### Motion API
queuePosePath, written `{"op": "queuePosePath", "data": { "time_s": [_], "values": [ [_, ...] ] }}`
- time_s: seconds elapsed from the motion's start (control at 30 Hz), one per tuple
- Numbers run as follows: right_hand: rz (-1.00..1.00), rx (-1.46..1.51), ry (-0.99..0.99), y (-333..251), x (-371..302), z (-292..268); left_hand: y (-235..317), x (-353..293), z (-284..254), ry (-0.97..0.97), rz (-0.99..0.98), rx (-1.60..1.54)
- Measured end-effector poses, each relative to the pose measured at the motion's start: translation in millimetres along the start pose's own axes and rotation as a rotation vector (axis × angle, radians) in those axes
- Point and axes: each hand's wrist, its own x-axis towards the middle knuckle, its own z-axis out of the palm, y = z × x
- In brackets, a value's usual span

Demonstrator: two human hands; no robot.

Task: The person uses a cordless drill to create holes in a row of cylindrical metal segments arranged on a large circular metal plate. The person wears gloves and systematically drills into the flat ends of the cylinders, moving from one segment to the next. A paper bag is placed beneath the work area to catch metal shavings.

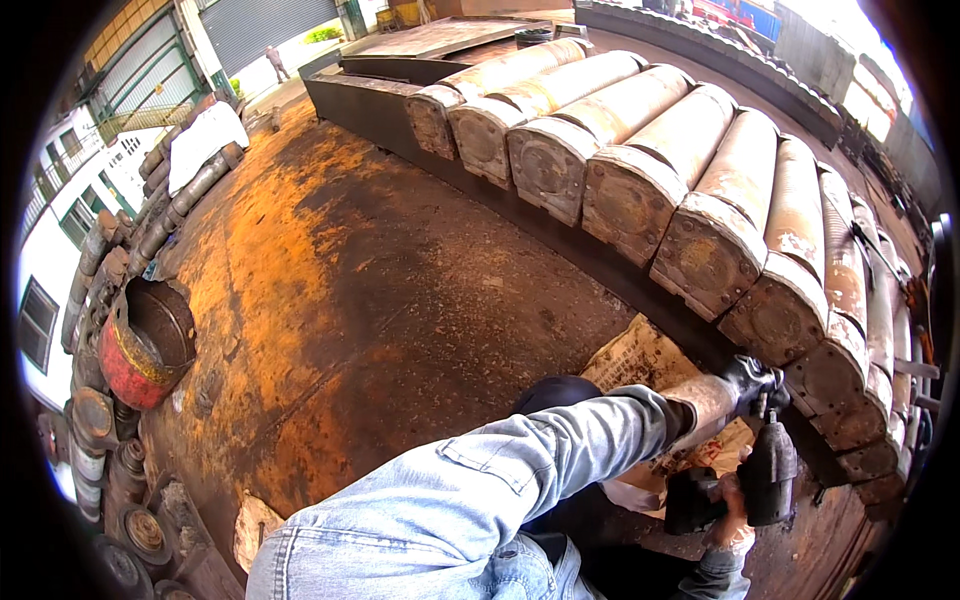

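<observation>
Right hand (733,512) clamped round the grip of a black power tool (770,475), down at the lower right, near the end blocks (825,380) of the long row. Tool's nose points up and away from the person; its blocky dark base (690,500) sticks out to the left of the fingers. Left hand (752,385) looks dark-gloved, reaches across to the tool's tip, fingers bent there — can't tell what, if anything, they pinch, or whether they touch the end block just beyond. Hands near each other, one at the nose, one at the grip.

Left arm in a faded denim sleeve (570,430), a light brown cuff (700,400) at the wrist. Creased printed paper (640,355) lies on the floor (450,270), partly under that forearm.

The row: worn pale-brown cylinders (640,130) side by side, squarish end blocks facing the work area, along a dark steel beam (360,110). Floor is brown with big orange patches.

Over on the left side — an open-topped red drum (130,370) with a yellowish rim, next to a heap of dirty cylindrical parts (180,205), a white sheet (208,145) draped over some. Far back, a person (277,62) stands in front of a grey roller shutter (265,30).
</observation>
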Motion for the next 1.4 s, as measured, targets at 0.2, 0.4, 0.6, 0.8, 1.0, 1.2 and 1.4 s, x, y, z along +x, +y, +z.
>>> {"op": "queuePosePath", "data": {
  "time_s": [0.2,0.4,0.6,0.8,1.0,1.2,1.4],
  "values": [
    [0.168,0.324,0.152,-3,-1,16,-8,0,-4,-0.001,0.158,-0.483],
    [0.296,0.474,0.131,-32,12,13,40,-90,-20,0.003,0.256,0.899],
    [0.324,0.415,0.012,-67,21,-3,24,-15,6,-0.036,0.108,-0.532],
    [0.341,0.449,-0.028,-58,15,-7,12,-9,4,-0.049,0.143,-0.353],
    [0.45,0.532,-0.001,-66,18,-4,5,-8,-4,-0.066,0.021,-0.312],
    [0.073,0.332,0.138,-84,33,-11,14,-9,-7,-0.019,-0.032,-0.182],
    [0.228,0.564,0.041,-58,28,0,23,-11,8,0.104,-0.192,-0.521]
  ]
}}
